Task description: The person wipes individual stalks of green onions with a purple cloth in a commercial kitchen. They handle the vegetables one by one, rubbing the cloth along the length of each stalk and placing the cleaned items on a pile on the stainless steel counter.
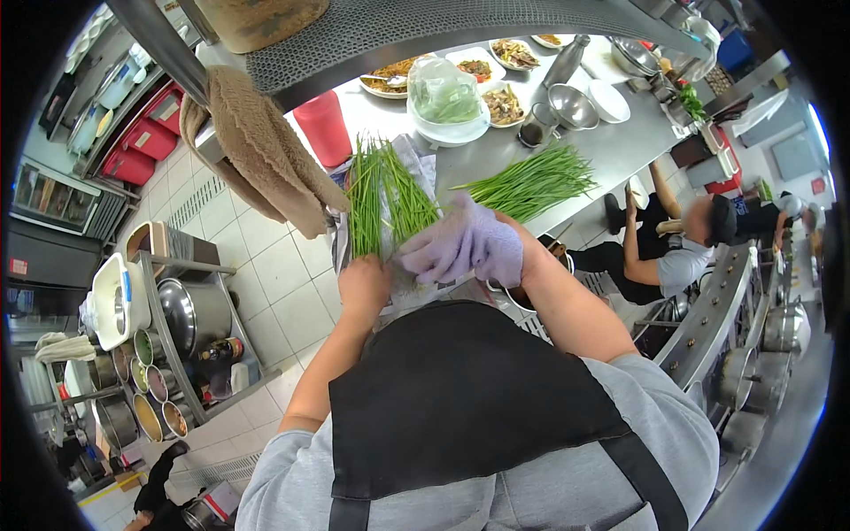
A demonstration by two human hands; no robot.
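Note:
My bare left hand (364, 282) is closed around the lower ends of a bunch of long green stalks, which look like chives (372, 199). More stalks (412, 206) fan out beside that bunch, over newspaper (425, 166) at the counter's edge. Just right of my left hand is my right hand (458, 242), in a lavender knit glove, its fingers bent over the lower ends of these stalks; whether it grips any is not plain. A second heap of green stalks (531, 182) lies on the steel counter (458, 156) beyond my right wrist.
A bagged bowl of greens (446, 93), a red container (323, 128), plates of food (503, 105), a steel bowl (573, 106) and a glass jug (538, 125) stand behind. A brown towel (265, 152) hangs at left from the shelf frame. A co-worker (684, 265) is at the right, near stoves.

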